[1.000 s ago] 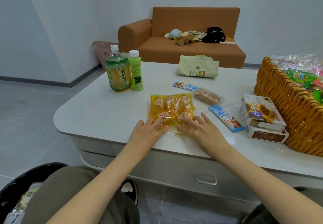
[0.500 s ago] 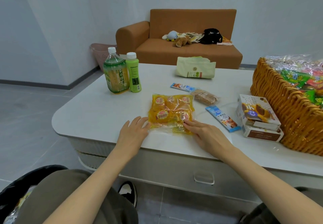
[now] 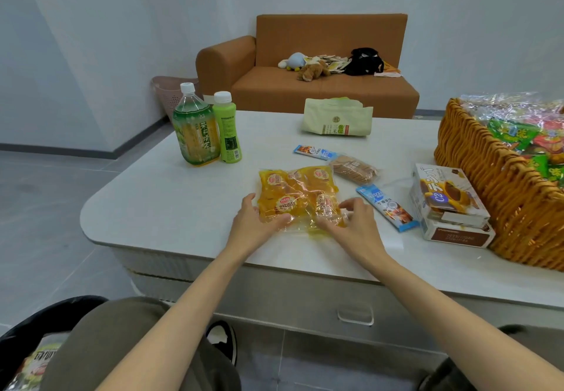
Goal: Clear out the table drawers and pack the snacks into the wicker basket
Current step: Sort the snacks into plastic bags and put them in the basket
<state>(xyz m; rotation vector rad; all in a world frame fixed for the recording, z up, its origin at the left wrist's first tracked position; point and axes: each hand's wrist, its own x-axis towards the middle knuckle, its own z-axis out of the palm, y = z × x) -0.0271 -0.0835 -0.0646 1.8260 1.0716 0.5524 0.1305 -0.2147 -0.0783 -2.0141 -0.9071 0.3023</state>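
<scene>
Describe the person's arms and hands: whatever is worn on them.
Both forearms are bare as far as the frame shows, with no sleeve in view. The left hand and right hand wear no gloves, and no ring, watch or bracelet shows.

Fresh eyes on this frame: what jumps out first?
The yellow bun bag at the table's near middle, with the left hand and right hand gripping its near edge. Next, the wicker basket at the right edge, heaped with bright snack packs, and two green bottles standing at the left rear.
</scene>
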